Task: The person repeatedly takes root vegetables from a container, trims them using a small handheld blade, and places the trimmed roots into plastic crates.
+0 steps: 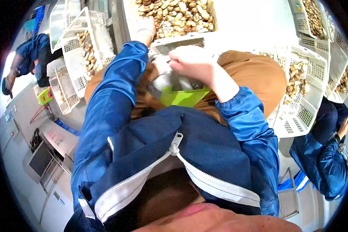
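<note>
My left hand (146, 28) is at the left side of a pale crate (181, 38) heaped with small brown and cream pieces (178, 15) that look like mushrooms. Its fingers touch the edge of the heap; glare hides how they are bent. Nearer my body, my right hand (189, 63) is above my lap with its fingers curled in. Whatever it may hold is hidden. Beneath it is a grey container or sheet with a bright green edge (185, 97), between my knees.
White perforated crates (75, 58) with similar pieces stand at my left. More crates (297, 92) are stacked at my right. Two people in blue jackets sit nearby, one at far left (29, 56) and one at right (317, 154). A green-yellow object (45, 96) is at left.
</note>
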Available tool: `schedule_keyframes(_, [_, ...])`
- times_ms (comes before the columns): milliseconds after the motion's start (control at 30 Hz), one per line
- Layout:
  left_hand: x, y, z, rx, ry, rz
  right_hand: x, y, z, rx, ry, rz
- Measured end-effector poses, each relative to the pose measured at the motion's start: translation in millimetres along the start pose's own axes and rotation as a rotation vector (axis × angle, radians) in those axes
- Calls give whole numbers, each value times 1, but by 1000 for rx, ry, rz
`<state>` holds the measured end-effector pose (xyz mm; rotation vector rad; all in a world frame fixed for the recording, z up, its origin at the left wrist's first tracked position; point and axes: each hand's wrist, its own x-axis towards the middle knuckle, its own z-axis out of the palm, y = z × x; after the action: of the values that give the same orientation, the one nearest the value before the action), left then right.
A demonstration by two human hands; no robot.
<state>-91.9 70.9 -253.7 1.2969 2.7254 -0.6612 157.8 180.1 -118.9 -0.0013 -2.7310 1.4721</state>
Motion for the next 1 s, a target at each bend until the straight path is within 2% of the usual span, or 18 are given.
schedule_keyframes(33, [9, 8, -1, 88, -80, -14, 0, 2, -2, 8, 63, -24])
schedule_keyframes(100, [15, 8, 13, 125, 11, 109, -1, 2, -1, 37, 183, -77])
schedule_keyframes(167, [18, -1, 28, 162, 72, 163, 0, 2, -8, 54, 142, -47])
schedule_keyframes(233, [20, -12, 10, 139, 42, 166, 4, 3, -8, 69, 134, -43])
schedule_keyframes(300, [20, -18, -12, -51, -34, 59, 3, -1, -8, 59, 237, -43])
schedule_keyframes(367, [8, -32, -38, -555, -73, -25, 8, 4, -10, 107, 277, -44])
schedule_keyframes(400, [0, -47, -37, -832, -88, 8, 10, -1, -20, 147, 261, 27])
schedule_keyframes(433, [-16, -52, -59, -1230, -169, 63, 12, -5, -32, 228, 247, 86])
schedule_keyframes(467, [-40, -50, -95, -1519, -337, 13, 12, -11, -39, 269, 305, 123])
schedule_keyframes(567, [-107, -35, -168, -1907, -462, -14, 14, -12, -35, 482, 384, 124])
schedule_keyframes(633, [-136, -25, -187, -2124, -452, -8, 13, -22, -34, 646, 359, 119])
schedule_keyframes(667, [-149, -16, -189, -2218, -364, -94, 5, -30, -42, 673, 213, 251])
schedule_keyframes(700, [-155, -14, -187, -2314, -367, -87, 3, -31, -37, 715, 221, 205])
schedule_keyframes(767, [-174, -1, -188, -2407, -281, -256, 0, -27, -23, 798, 234, 115])
schedule_keyframes(800, [-179, 3, -189, -2455, -284, -255, -4, -36, -29, 865, 227, 139])
schedule_keyframes(933, [-192, 13, -205, -2305, -205, -220, -6, -36, -31, 504, 359, -176])
schedule_keyframes(1000, [-195, 14, -210, -2162, -187, -207, -5, -37, -35, 407, 364, -247])
